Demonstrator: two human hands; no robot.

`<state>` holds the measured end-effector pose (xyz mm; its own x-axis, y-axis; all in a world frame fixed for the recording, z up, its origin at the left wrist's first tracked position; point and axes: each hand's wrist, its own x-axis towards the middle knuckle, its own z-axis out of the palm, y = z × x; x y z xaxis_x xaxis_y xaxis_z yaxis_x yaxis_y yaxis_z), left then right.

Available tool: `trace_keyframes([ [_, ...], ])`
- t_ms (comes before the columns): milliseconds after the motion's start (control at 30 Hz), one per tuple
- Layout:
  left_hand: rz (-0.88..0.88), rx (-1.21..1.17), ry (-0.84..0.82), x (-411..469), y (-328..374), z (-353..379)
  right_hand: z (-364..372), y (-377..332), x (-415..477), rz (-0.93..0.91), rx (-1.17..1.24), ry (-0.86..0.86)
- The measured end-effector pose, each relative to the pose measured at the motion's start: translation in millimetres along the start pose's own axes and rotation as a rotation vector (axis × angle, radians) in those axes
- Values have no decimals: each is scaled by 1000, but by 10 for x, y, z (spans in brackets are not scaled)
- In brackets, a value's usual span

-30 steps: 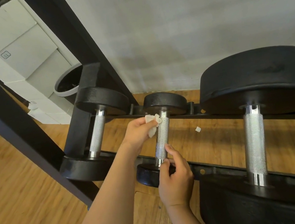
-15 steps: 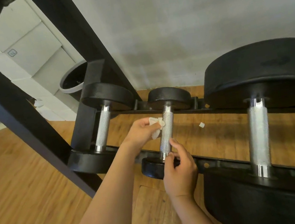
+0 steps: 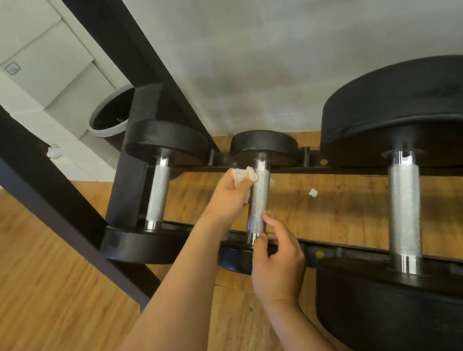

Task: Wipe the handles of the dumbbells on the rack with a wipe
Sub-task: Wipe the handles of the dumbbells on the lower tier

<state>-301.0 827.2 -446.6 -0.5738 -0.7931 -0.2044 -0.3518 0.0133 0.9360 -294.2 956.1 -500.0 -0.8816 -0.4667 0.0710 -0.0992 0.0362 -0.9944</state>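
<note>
Head view, metal: the middle handle is a knurled steel bar with polished ends between round black heads, and it lies across the black rack.
Wipe: the wipe is white and crumpled, pressed to the bar's upper part.
Left hand: the left hand is clenched round the wipe.
Right hand: the right hand pinches the bar's lower end between thumb and fingers.
Writing: a label on a white box is too small to read.

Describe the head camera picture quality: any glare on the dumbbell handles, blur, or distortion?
Head view: soft, even light; bright glints on the chrome collars of the right handle, fine sparkle on the knurled middle handle; the wipe is nearly washed-out white; the near forearm looms large from the wide-angle lens; centre sharp, no obvious motion blur.
</note>
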Motion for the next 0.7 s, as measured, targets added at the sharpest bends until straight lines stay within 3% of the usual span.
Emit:
trace_keyframes([
  [167,-18,128,-142,-30,98,-127,-16,-1,-7,13,8,7],
  [433,62,77,102,94,0,61,9,-2,18,4,0,9],
  [700,31,420,94,-337,-51,-34,-16,-41,28,30,-30,-30],
])
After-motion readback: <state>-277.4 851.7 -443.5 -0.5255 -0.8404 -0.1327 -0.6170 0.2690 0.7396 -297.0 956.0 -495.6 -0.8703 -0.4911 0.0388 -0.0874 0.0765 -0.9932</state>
